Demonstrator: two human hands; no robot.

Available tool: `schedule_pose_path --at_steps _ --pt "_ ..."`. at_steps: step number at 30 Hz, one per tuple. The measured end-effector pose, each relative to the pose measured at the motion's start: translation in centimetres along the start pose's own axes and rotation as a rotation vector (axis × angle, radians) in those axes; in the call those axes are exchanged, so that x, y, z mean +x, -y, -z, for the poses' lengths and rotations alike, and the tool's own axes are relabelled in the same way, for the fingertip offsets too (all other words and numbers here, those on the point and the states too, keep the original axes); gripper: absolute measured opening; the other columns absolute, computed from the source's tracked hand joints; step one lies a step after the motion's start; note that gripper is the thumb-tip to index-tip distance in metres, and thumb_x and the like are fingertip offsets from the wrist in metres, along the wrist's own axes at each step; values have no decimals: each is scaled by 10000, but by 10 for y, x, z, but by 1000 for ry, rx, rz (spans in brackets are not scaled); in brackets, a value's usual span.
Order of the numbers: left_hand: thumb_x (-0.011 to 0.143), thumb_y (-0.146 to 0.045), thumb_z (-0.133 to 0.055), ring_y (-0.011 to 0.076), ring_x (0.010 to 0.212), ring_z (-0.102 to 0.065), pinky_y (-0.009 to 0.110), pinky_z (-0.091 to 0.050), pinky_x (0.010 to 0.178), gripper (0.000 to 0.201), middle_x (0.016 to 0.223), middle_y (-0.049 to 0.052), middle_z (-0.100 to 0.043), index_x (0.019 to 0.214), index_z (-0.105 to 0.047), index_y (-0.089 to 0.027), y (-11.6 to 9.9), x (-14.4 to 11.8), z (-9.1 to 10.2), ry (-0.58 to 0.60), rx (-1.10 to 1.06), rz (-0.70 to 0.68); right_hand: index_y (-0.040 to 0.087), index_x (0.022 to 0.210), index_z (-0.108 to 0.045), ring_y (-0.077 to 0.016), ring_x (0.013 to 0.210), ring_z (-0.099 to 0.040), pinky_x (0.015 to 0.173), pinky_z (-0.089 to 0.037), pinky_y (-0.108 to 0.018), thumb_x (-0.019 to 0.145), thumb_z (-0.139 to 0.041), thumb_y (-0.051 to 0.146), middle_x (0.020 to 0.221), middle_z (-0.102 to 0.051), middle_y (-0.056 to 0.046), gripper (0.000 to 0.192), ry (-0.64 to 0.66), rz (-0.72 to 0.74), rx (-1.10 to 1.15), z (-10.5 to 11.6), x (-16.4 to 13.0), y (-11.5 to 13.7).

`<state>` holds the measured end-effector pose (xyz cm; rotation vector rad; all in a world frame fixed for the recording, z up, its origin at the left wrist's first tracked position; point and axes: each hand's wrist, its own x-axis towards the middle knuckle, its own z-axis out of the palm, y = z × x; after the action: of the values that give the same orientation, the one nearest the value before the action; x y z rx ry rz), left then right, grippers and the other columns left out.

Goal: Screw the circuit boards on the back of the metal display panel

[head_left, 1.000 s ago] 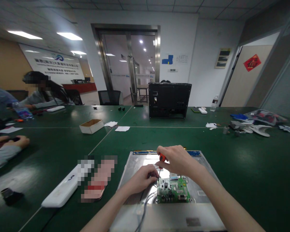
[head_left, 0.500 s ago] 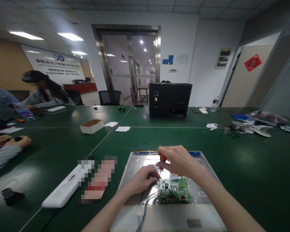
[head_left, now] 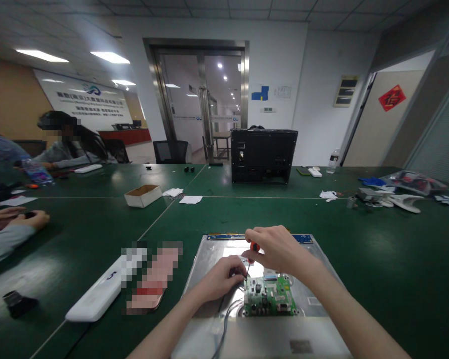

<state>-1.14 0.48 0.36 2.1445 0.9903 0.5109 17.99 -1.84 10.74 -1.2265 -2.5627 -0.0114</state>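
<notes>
1. Green circuit board (head_left: 270, 295) sits on the bare metal back of a flat panel (head_left: 322, 279) lying on the tabletop (head_left: 377, 239) right in front of me.
2. My right hand (head_left: 275, 248) is closed around a small screwdriver (head_left: 251, 251) with a red-orange handle; its thin shaft points down at the board's upper left corner.
3. My left hand (head_left: 219, 277) is curled, fingertips pinched just beside the screwdriver tip; what they pinch is too small to tell.
4. Grey cables (head_left: 224, 319) run from the board's left side toward me across the panel.
5. Handling, my judgement: board looks light, stiff and fragile, so hold it by the edges, not the components. The panel is probably heavier, with slick metal, and is best lifted by its rim with both hands.
6. Left of the panel: a white oblong device (head_left: 93, 299) marked 5, then a small black object (head_left: 17, 303).
7. Further out: an open cardboard box (head_left: 142, 195), a black monitor shell (head_left: 264, 155) standing upright, and white parts and bags (head_left: 396, 192) at the far right.
8. Another person's hands (head_left: 18, 219) rest at the left edge.
</notes>
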Motion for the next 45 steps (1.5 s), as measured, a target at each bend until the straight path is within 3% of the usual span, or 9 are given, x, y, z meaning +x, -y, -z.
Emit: schedule_pose_path --at_steps 4,9,13,16,24,29,33,40,45 --pt "729 -78 -535 162 758 -544 245 -410 690 136 789 6 -616 788 -626 -160 0 0 -1 -13 -14 9 191 921 -538 -132 687 -541 544 -243 -255 824 -574 253 884 -622 -21 120 2 56 59 4 -4 1" --pt "702 -61 -532 160 763 -544 249 -413 715 152 800 2 -618 774 -617 -164 -2 0 0 -17 -3 -4 178 1052 -501 -139 704 -547 566 -275 -267 786 -537 146 918 -610 -33 270 35 48 111 4 -6 0" --pt "715 -79 -538 168 782 -547 244 -418 704 135 799 8 -621 779 -621 -166 0 0 0 -7 6 7 195 973 -508 -153 679 -577 533 -251 -267 850 -563 248 868 -642 -25 145 0 10 -1 1 -1 0" --pt "733 -89 -538 171 808 -555 241 -420 704 145 825 13 -631 808 -634 -169 4 1 -1 6 3 4 199 906 -508 -157 651 -580 516 -233 -265 849 -587 324 805 -651 -10 158 4 12 -25 1 -1 1" --pt "727 -79 -540 160 773 -550 247 -426 714 151 816 3 -626 798 -633 -174 2 0 -1 -8 0 11 175 996 -481 -125 641 -522 526 -251 -256 764 -534 144 893 -622 -26 240 2 65 88 1 -6 1" --pt "734 -82 -540 161 772 -552 244 -425 703 126 800 4 -622 781 -620 -167 1 0 -1 -10 -14 1 196 934 -496 -143 647 -566 518 -224 -257 830 -572 237 829 -653 -9 135 -23 28 12 -2 -1 1" --pt "754 -92 -530 169 801 -563 252 -429 721 146 832 14 -636 830 -631 -166 4 1 -2 0 -19 -13 196 864 -502 -145 644 -567 514 -217 -261 836 -595 320 786 -648 -8 157 -10 28 -17 -1 -1 2" --pt "733 -100 -537 168 782 -552 246 -425 698 121 800 5 -631 794 -614 -172 4 1 -1 -4 7 0 180 993 -495 -135 671 -545 535 -246 -257 773 -539 169 887 -631 -29 224 17 56 84 2 -5 2" --pt "735 -107 -538 168 772 -544 243 -414 686 98 790 6 -615 769 -606 -168 0 1 -1 -6 24 13 196 955 -494 -156 670 -592 526 -230 -252 836 -578 252 820 -667 -14 156 -1 7 6 0 -1 2"
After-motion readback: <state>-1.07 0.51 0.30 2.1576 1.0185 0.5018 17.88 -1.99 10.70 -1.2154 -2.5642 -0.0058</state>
